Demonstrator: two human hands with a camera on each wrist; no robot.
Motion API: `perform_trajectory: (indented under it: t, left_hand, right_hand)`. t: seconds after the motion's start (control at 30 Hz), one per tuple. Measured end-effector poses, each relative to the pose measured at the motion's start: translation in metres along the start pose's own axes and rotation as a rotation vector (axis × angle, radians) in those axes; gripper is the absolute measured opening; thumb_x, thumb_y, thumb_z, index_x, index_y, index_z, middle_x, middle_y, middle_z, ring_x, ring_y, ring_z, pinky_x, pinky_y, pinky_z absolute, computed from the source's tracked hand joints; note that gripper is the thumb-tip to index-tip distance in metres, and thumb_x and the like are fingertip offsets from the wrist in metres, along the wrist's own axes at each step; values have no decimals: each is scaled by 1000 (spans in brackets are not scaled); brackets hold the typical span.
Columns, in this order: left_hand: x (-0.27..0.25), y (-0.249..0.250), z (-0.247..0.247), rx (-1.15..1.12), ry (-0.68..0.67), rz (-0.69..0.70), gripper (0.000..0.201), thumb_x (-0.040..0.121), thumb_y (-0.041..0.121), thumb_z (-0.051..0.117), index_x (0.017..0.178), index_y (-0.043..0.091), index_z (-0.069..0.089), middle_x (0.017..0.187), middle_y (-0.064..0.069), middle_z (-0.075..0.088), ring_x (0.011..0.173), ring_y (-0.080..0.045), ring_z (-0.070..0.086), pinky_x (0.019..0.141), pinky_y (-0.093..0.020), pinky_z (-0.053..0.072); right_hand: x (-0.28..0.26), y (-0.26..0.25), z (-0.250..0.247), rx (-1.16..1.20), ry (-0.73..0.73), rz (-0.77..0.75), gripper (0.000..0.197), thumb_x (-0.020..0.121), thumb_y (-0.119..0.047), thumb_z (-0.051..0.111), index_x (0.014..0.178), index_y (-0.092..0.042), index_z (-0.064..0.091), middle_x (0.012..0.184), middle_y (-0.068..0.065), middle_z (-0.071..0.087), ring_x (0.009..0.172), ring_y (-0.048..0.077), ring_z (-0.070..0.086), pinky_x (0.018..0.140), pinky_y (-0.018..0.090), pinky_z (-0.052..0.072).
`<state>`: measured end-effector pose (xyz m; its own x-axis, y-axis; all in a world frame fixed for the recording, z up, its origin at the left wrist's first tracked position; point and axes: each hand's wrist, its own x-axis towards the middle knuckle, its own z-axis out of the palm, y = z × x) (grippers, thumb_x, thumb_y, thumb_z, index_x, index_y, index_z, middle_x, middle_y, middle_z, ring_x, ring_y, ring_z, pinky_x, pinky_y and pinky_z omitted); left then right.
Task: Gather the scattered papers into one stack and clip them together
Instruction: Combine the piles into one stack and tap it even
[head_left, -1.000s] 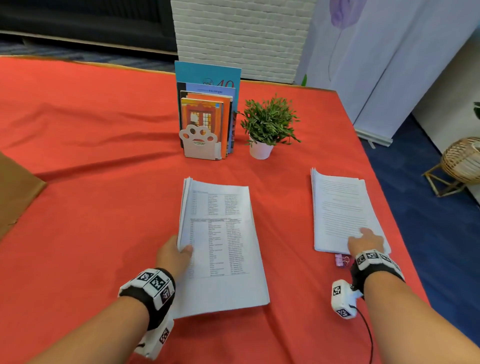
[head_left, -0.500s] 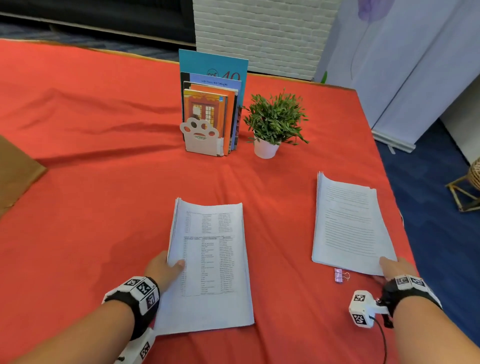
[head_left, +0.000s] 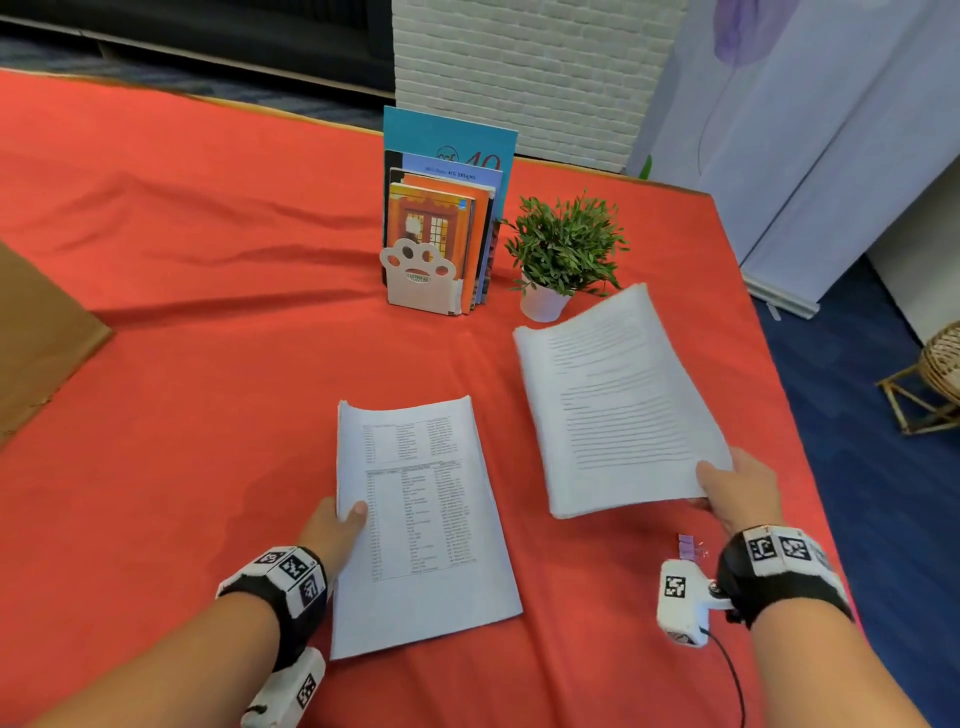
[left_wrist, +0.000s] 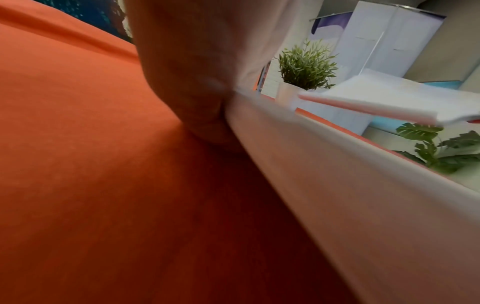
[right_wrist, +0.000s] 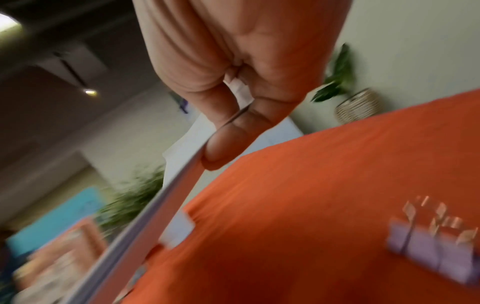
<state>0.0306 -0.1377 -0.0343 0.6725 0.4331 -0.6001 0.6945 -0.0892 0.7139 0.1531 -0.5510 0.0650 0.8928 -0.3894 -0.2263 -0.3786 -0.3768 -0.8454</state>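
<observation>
Two sheaves of paper were in play on the red tablecloth (head_left: 208, 364). The first, the table-printed sheaf (head_left: 421, 519), lay flat on the cloth in front of the person; the left hand (head_left: 332, 530) held its left edge, thumb on top of the page and the remaining fingers hidden beneath, so their spread could not be told. In the left wrist view that hand (left_wrist: 187, 72) sat against the sheaf's edge (left_wrist: 337, 174), which was raised a little off the cloth there.

The second, the text-printed sheaf (head_left: 618, 405), was lifted clear of the cloth and tilted, its far end near the potted plant (head_left: 563, 254). The right hand (head_left: 737, 488) pinched its near right corner, thumb above and fingers below. The right wrist view showed the same grip: the right hand (right_wrist: 233, 72) was clamped on the paper's edge (right_wrist: 166, 197), one fingertip (right_wrist: 226, 144) pressed flat under it.

One lilac binder clip (head_left: 690, 546) lay on the cloth just beside the right wrist, apart from both sheaves; in the right wrist view the clip (right_wrist: 436, 246) was blurred, its wire handles folded over.

Farther back stood one paw-shaped bookend (head_left: 421, 275) with a row of about four books (head_left: 447, 208) upright behind it, and the single plant in its white pot to their right. One brown cardboard piece (head_left: 36, 338) reached in from the left edge.
</observation>
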Motion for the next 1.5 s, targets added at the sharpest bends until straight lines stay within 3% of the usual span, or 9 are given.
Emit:
perform_trajectory:
  t: [0.3,0.5,0.63,0.87,1.0,1.1,1.23,1.33,1.5]
  left_hand:
    - [0,-3,-3,-264,-164,38,72,78,74,40,128,23,49,125,4,60,115,-20,58,104,-46,43]
    - [-30,9,-12,-211,-126,90,47,81,-5,50,122,19,46,116,-12,61,106,-31,60,96,-50,48]
    - [-45,26,-27,-255,-166,220,49,86,-8,46,121,27,48,113,-6,64,105,-26,62,94,-49,50]
    - [-76,69,-55,-417,-285,520,32,91,-4,49,104,23,60,89,9,76,84,-8,71,70,-18,55]
    - [-80,76,-63,-512,-240,595,16,82,20,65,98,17,64,83,13,76,83,-13,68,68,-17,54]
    - [-85,76,-71,-530,-236,634,66,49,58,81,100,18,64,87,11,77,82,-8,71,67,-18,54]
    - [-88,85,-77,-583,-219,703,44,63,43,77,99,20,65,88,9,76,86,-11,71,69,-19,55]
    - [-92,91,-79,-588,-241,752,53,62,44,78,106,16,66,95,4,76,91,-14,71,74,-23,55]
    - [-97,94,-83,-591,-276,800,49,60,46,81,103,29,67,97,4,76,92,-13,70,77,-25,57]
  right_hand:
    - [-112,31,126,43,-330,52,22,77,-4,54,88,-19,66,83,9,69,71,26,63,65,41,55]
    - [-151,35,137,-323,-501,-113,51,79,4,48,125,-17,52,108,-2,59,101,18,57,86,24,42]
    - [-139,7,135,-416,-407,-198,69,80,5,46,145,-12,32,138,7,45,132,25,40,113,38,32]
    - [-150,-79,136,469,-442,-50,59,60,10,47,115,-10,51,116,18,64,104,32,63,95,48,51]
    - [-174,-84,140,460,-391,-169,55,66,7,53,116,-16,58,105,6,69,98,23,64,94,45,51]
    - [-185,-84,139,429,-399,-256,60,68,6,54,117,-27,55,106,2,67,101,19,62,98,48,49]
    - [-192,-113,127,472,-278,-612,95,71,23,41,133,-48,33,114,-1,54,104,10,56,94,22,47]
    - [-187,-124,123,146,-109,-979,88,64,23,40,139,-23,40,130,8,43,126,2,40,103,12,34]
    - [-189,-122,121,-185,88,-1084,74,64,7,40,134,-11,52,141,7,44,127,21,42,108,43,33]
